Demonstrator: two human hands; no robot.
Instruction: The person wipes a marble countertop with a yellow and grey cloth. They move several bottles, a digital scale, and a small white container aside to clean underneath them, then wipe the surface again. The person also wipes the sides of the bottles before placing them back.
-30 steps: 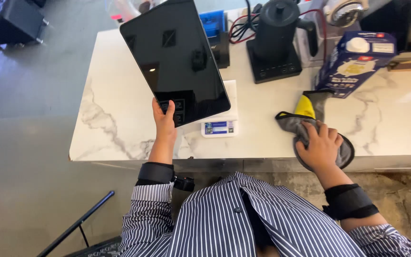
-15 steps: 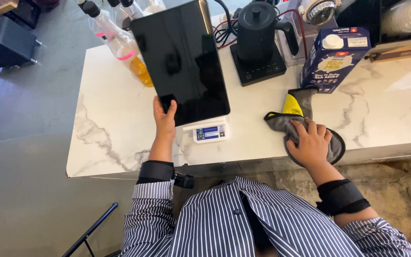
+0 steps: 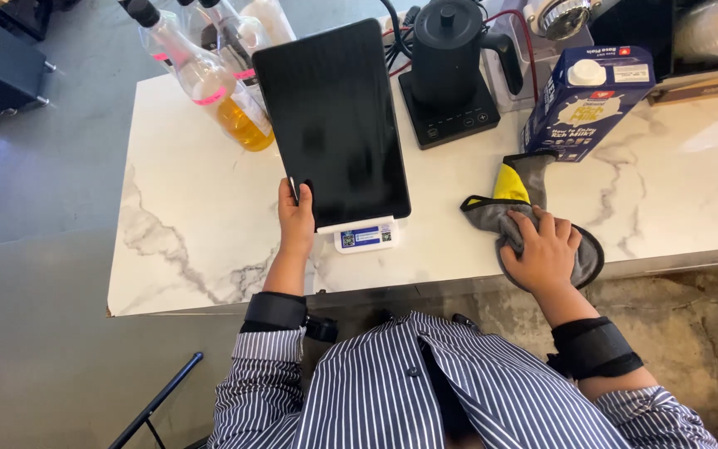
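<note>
My left hand (image 3: 296, 218) grips the lower left corner of a large black tablet screen (image 3: 331, 120) that stands tilted on a white base (image 3: 365, 235) on the marble counter (image 3: 193, 241). My right hand (image 3: 542, 249) presses down on a grey and yellow cloth (image 3: 515, 189) lying at the counter's front edge, part of it hanging over the edge. Both wrists wear black bands below striped sleeves.
A black kettle (image 3: 450, 46) on a black scale base (image 3: 450, 116) stands behind the screen. A blue milk carton (image 3: 585, 100) is to the right, clear bottles with amber liquid (image 3: 218, 91) to the left. Grey floor lies left of the counter.
The view has shifted, bringing the bottles into sight. My left hand has lowered the screen toward upright on its base. My right hand has slid the cloth a little.
</note>
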